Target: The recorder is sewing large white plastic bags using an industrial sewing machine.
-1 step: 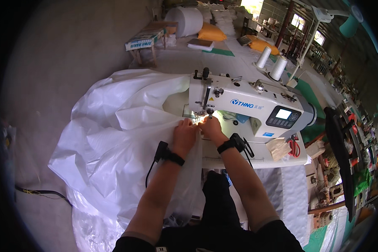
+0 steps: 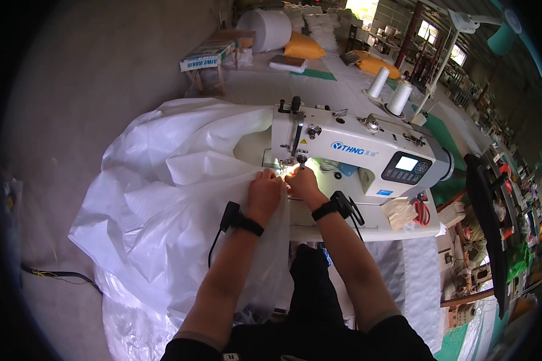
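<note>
A white sewing machine (image 2: 343, 141) stands before me, its lamp lighting the needle area. A large, thin white sheet (image 2: 168, 198), glossy like plastic, spreads in loose folds over the left of the table and hangs down toward me. Close in front of the needle, my left hand (image 2: 265, 194) has its fingers bent onto the right edge of this sheet. Opposite it, my right hand (image 2: 303, 183) pinches at the same edge, just right of the presser foot. Glare and my own fingers hide the exact grip. Each wrist wears a black strap with a small box.
Red-handled scissors (image 2: 422, 213) and a beige piece (image 2: 398, 213) lie at the table's right end. Two white thread cones (image 2: 397, 98) stand behind the machine. A low bench (image 2: 208, 57), a big white roll (image 2: 265, 31) and orange sacks (image 2: 304, 46) are farther back.
</note>
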The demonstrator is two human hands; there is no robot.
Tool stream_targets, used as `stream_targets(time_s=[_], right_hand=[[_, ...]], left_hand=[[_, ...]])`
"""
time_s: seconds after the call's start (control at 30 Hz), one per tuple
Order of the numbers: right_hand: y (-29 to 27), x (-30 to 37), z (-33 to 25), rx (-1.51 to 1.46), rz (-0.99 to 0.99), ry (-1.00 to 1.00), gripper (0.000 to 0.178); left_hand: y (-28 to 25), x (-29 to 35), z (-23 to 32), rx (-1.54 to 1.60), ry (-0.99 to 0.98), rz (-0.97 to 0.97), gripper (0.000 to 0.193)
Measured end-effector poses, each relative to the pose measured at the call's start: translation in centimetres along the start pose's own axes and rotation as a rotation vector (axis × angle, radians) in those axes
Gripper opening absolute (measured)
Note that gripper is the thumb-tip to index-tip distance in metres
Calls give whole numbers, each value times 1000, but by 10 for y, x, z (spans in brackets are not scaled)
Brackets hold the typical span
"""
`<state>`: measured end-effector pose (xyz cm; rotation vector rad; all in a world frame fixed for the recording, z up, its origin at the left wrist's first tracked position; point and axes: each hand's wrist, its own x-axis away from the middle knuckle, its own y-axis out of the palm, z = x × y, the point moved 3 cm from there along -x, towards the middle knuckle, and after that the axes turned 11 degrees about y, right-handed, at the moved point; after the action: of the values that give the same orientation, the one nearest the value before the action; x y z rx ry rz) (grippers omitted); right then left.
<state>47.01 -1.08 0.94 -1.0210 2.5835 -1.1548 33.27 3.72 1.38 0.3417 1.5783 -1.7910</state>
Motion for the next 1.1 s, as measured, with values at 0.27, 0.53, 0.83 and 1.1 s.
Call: stream_targets(time_s=[0.27, 0.53, 0.83, 1.1], right_hand=[[9, 48, 2, 365, 77, -240, 34], [14, 68, -14, 276, 281, -92, 28], [32, 21, 15, -553, -124, 110, 25], [25, 45, -13, 245, 179, -203, 23]], left_hand=[[9, 1, -8, 119, -22, 60, 13], [-1, -5, -8, 26, 78, -82, 16], [2, -20, -22, 242, -49, -316, 21], [3, 0, -21, 335, -113, -254, 18]])
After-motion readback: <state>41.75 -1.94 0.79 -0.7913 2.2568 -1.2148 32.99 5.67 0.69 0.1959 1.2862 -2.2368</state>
